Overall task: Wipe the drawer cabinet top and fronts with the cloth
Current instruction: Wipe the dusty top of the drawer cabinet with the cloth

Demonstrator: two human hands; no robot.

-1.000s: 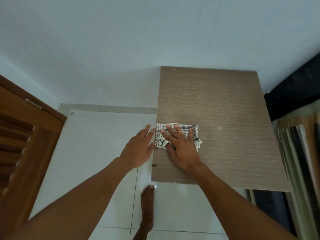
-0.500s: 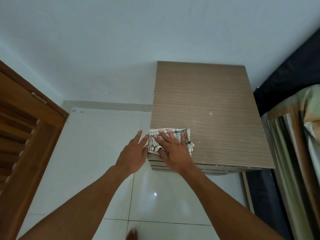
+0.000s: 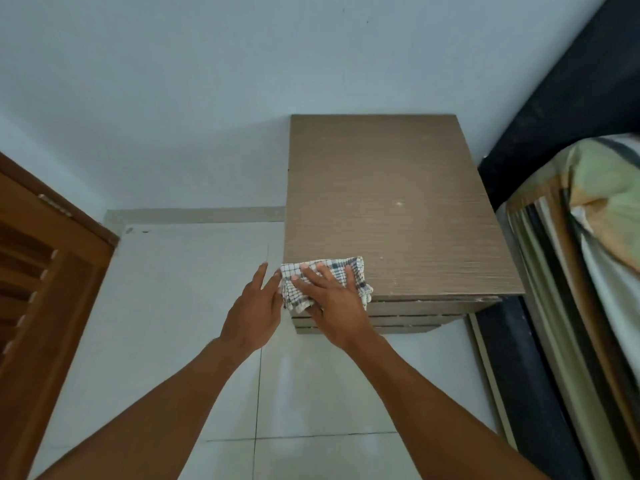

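A checked cloth (image 3: pixel 325 282) is pressed flat at the front left corner of the drawer cabinet (image 3: pixel 391 209), on its brown wood-grain top, with part of the fabric hanging over the front edge and a little over the left edge. The right hand (image 3: pixel 332 303) is laid on the cloth with the fingers (image 3: pixel 323 271) spread and extended; nothing is pinched or enclosed, so the grip is open and the cloth is merely held down under the palm. The left hand (image 3: pixel 254 313) is held just beside the cabinet's left edge, close to the cloth's overhanging corner, fingers straight and together, also with an open grip and holding nothing (whether it actually touches the cloth or the cabinet side cannot be told).

Below the top's front edge, the drawer fronts (image 3: pixel 408 315) are seen as narrow horizontal bands, foreshortened from above. A small pale speck (image 3: pixel 399 203) is visible on the top towards the right edge, well apart from the cloth.

The cabinet is set with its back against a pale wall (image 3: pixel 242 98), on a white tiled floor (image 3: pixel 180 306). A brown louvred wooden door (image 3: pixel 41 271) is seen at the left, and a bed with striped bedding (image 3: pixel 571 271) lies just beside the cabinet's right side.
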